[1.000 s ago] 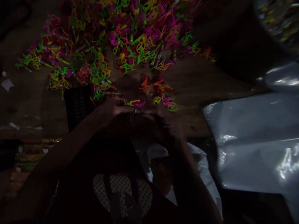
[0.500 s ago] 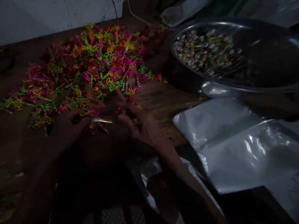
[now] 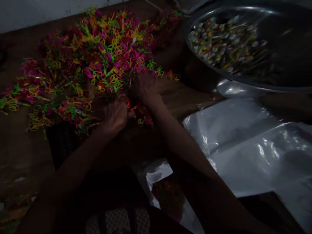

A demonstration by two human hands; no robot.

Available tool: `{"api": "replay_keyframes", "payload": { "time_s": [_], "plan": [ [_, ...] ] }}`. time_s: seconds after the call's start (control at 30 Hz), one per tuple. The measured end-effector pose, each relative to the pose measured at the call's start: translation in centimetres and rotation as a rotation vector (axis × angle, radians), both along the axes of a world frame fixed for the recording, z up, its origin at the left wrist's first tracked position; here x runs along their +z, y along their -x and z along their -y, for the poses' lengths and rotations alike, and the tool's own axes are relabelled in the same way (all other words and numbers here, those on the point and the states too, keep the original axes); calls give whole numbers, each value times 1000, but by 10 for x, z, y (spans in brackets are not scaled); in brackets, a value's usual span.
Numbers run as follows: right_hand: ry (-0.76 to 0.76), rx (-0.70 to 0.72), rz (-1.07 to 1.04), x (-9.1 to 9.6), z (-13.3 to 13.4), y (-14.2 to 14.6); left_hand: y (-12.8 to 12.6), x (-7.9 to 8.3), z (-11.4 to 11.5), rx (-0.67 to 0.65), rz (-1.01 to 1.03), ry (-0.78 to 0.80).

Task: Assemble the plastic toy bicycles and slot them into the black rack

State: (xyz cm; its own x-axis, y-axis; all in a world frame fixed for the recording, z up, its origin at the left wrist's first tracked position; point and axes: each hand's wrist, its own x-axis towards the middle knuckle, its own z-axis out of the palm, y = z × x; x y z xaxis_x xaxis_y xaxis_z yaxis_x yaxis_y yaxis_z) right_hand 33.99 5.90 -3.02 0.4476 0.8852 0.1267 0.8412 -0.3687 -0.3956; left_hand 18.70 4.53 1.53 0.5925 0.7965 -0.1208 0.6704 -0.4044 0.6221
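A big heap of small bright plastic pieces [image 3: 101, 56], pink, green, yellow and orange, covers the wooden table [image 3: 188, 97]. My left hand [image 3: 114, 117] is at the heap's near edge with its fingers curled over some pieces; the dim light hides what they grip. My right hand [image 3: 144, 89] reaches further in and rests on the heap's edge, knuckles up, fingers bent into the pieces.
A large metal bowl [image 3: 250, 83] with many small mixed-colour bits stands at the back right. Shiny clear plastic bags [image 3: 248, 145] lie on the right. An open bag [image 3: 163, 179] with something in it sits by my lap. A white wall [image 3: 34, 8] runs behind.
Both hands have moved forward from near my body into the heap's edge. The view has tilted up, bringing the bowl and the wall into sight.
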Motion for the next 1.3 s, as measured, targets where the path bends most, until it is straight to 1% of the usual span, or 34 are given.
{"api": "replay_keyframes", "payload": {
  "time_s": [0.07,0.17,0.23,0.3,0.37,0.4,0.43,0.47,0.53,0.57,0.6,0.67,0.73,0.77,0.83,0.9,0.93,0.97,1.03,1.07,1.1,1.13,1.17,1.23,1.3],
  "plan": [
    [2,3,36,-3,2,0,0,-5,-3,6,29,26],
    [10,8,76,-4,1,2,1,-8,-3,8,69,64],
    [9,13,83,-1,0,3,3,-9,-4,9,76,75],
    [-3,-14,70,5,1,2,6,-8,-6,23,89,71],
    [-63,-82,40,12,8,-2,13,-4,-11,46,122,56],
    [-127,-108,16,17,15,-4,17,-2,-13,58,139,48],
    [-210,-118,-22,21,23,-5,22,1,-14,67,153,42],
    [-302,-88,-87,25,33,-5,27,4,-14,74,165,34],
    [-447,27,-272,30,55,2,36,9,-11,89,185,9],
    [-480,70,-380,32,66,9,39,10,-8,98,198,-26],
    [-489,90,-477,32,76,18,42,11,-4,99,213,-90],
    [-476,83,-607,32,89,39,45,10,4,71,219,-273],
    [-478,47,-734,30,91,59,46,7,11,6,167,-435],
    [-490,33,-811,29,90,66,46,5,14,-21,125,-475],
    [-534,19,-937,27,83,72,49,3,19,-29,86,-474],
    [-581,41,-969,27,79,67,54,4,21,-32,172,-384],
    [-592,73,-953,27,79,62,57,6,21,-36,249,-284],
    [-591,117,-930,28,80,56,62,9,20,-39,332,-141],
    [-558,237,-878,31,84,49,69,14,17,-36,442,242],
    [-535,303,-850,33,86,48,72,16,15,-29,460,434],
    [-514,363,-818,35,87,50,73,18,13,-31,466,592],
    [-491,415,-775,36,87,52,74,19,11,-41,472,702],
    [-467,456,-716,37,87,56,74,19,9,-54,490,759],
    [-435,474,-540,37,86,62,72,16,7,-57,547,779],
    [-450,392,-354,35,88,64,70,11,6,6,607,805]
  ]
}}
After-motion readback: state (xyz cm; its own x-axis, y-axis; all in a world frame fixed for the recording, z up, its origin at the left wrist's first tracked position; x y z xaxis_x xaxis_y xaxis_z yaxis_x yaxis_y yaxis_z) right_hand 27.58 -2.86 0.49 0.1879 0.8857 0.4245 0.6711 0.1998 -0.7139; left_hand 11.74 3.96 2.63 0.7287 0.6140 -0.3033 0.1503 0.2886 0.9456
